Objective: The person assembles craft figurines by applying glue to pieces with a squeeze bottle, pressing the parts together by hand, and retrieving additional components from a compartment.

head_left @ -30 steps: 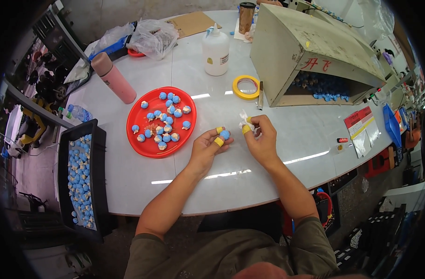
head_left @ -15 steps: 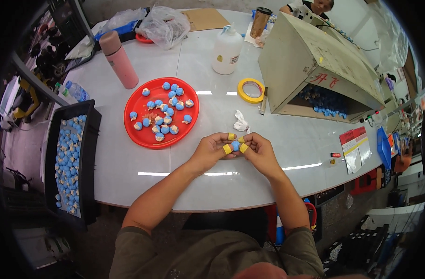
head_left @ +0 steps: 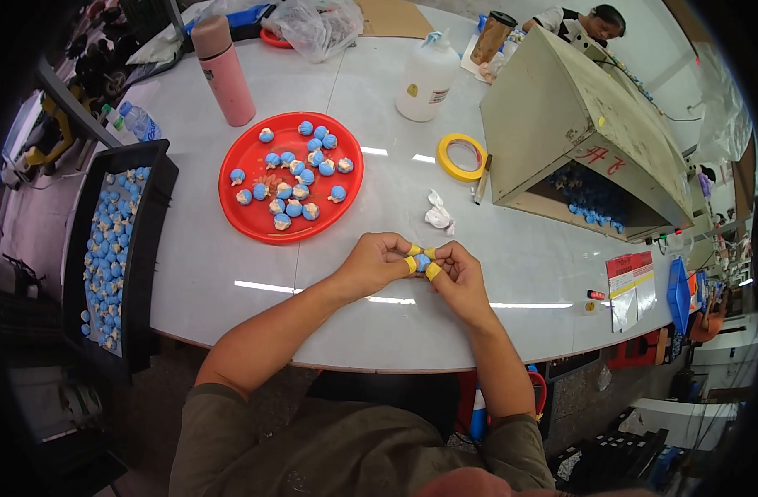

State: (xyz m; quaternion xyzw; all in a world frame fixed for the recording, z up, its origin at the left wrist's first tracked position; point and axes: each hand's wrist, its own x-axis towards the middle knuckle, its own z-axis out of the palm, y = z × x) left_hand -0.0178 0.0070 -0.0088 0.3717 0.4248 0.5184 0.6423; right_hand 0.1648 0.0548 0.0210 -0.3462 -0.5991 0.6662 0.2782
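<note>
A small blue ball-shaped piece (head_left: pixel 423 263) is pinched between my two hands above the near part of the table. My left hand (head_left: pixel 380 263) grips it from the left with thumb and index finger, and my right hand (head_left: pixel 460 275) from the right. Yellow tape wraps the thumb and index fingertips of both hands. Just beyond them lies a crumpled white tissue (head_left: pixel 439 212). To the left, a round red plate (head_left: pixel 246 217) carries several similar blue balls (head_left: pixel 302 176) with cream-coloured parts. My fingers cover part of the held piece.
A black bin (head_left: pixel 147 240) full of blue balls stands at the left edge. Beyond are a pink flask (head_left: pixel 223 74), a white bottle (head_left: pixel 426 79), yellow tape (head_left: pixel 443 157) and a marker (head_left: pixel 483 180). An open-fronted beige box (head_left: pixel 590 124) stands right; a person (head_left: pixel 573 23) sits behind it.
The whole view has shifted and tilted slightly with my head. Both hands stay together on the blue ball, with only small finger movement.
</note>
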